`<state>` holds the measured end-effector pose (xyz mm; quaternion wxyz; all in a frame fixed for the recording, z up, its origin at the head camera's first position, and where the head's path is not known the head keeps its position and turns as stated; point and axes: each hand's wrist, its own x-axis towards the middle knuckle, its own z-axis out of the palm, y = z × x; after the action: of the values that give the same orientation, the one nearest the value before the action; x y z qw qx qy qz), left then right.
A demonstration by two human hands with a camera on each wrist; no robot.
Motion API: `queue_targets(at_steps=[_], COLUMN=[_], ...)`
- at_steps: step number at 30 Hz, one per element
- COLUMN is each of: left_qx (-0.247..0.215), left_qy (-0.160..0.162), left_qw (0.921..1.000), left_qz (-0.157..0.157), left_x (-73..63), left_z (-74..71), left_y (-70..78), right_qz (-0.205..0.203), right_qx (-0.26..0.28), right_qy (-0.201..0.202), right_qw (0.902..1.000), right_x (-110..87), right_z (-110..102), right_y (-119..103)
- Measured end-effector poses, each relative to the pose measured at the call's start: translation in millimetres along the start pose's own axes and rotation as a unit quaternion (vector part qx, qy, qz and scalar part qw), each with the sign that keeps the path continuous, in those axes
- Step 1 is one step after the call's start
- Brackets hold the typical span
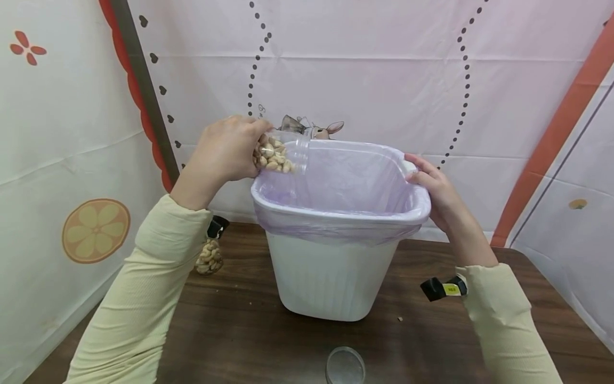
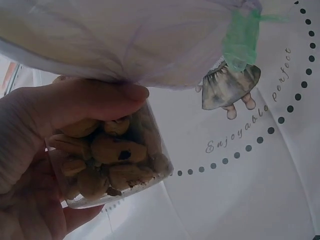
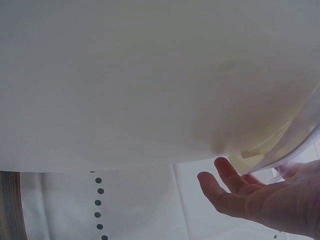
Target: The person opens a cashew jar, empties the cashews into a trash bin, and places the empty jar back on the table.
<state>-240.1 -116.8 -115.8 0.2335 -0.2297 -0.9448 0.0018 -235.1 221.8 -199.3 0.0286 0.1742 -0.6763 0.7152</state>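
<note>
A white trash bin (image 1: 331,277) lined with a thin purple bag (image 1: 350,176) stands upright on the table. My left hand (image 1: 227,146) grips a clear plastic jar (image 1: 301,152) of cashews (image 1: 274,156) by its base end. The jar lies sideways at the bin's left rim, its mouth pointing right over the opening. In the left wrist view, my thumb and fingers wrap the jar (image 2: 160,155), with nuts packed against its wall. My right hand (image 1: 434,186) holds the bin's right rim, thumb on top; in the right wrist view its fingers (image 3: 230,195) reach beneath the rim.
A round clear lid (image 1: 345,366) lies near the table's front. Beyond my left sleeve sits another clear container of cashews (image 1: 209,258), partly hidden. Small crumbs (image 1: 400,319) dot the dark wooden table (image 1: 230,330). A printed white curtain (image 1: 360,90) hangs close behind the bin.
</note>
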Motion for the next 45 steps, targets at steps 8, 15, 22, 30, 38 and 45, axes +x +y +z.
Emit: queue_targets(at_steps=[8, 15, 22, 30, 38, 45], left_qx=[0.028, 0.044, 0.036, 0.014, 0.012, 0.034], left_qy=[0.022, 0.023, 0.010, 0.013, 0.022, 0.006], left_qw=[0.9993, 0.9984, 0.9991, 0.9998, 0.9996, 0.9993], left_qz=[0.014, 0.025, 0.019, 0.011, 0.010, 0.015], left_x=[0.3, 0.2, -0.4, -0.6, -0.8, -0.1], left_z=[2.1, 5.4, 4.7, 3.2, 2.4, 0.7], left_y=[7.6, 13.2, 17.7, 16.0, 14.2, 17.6], right_qz=[0.009, 0.013, 0.009, 0.004, 0.001, 0.004], right_qx=[-0.016, -0.008, -0.013, -0.004, -0.014, -0.011], right_qy=[0.007, 0.006, 0.010, 0.017, 0.016, 0.019], right_qw=[0.9998, 0.9999, 0.9998, 0.9998, 0.9998, 0.9998], right_x=[-0.5, -0.4, -1.3, -2.4, -2.9, -3.2], right_z=[0.4, -0.5, -0.9, -1.0, 0.1, 1.0], right_y=[-1.3, 1.3, 2.8, 2.1, 0.9, 0.0])
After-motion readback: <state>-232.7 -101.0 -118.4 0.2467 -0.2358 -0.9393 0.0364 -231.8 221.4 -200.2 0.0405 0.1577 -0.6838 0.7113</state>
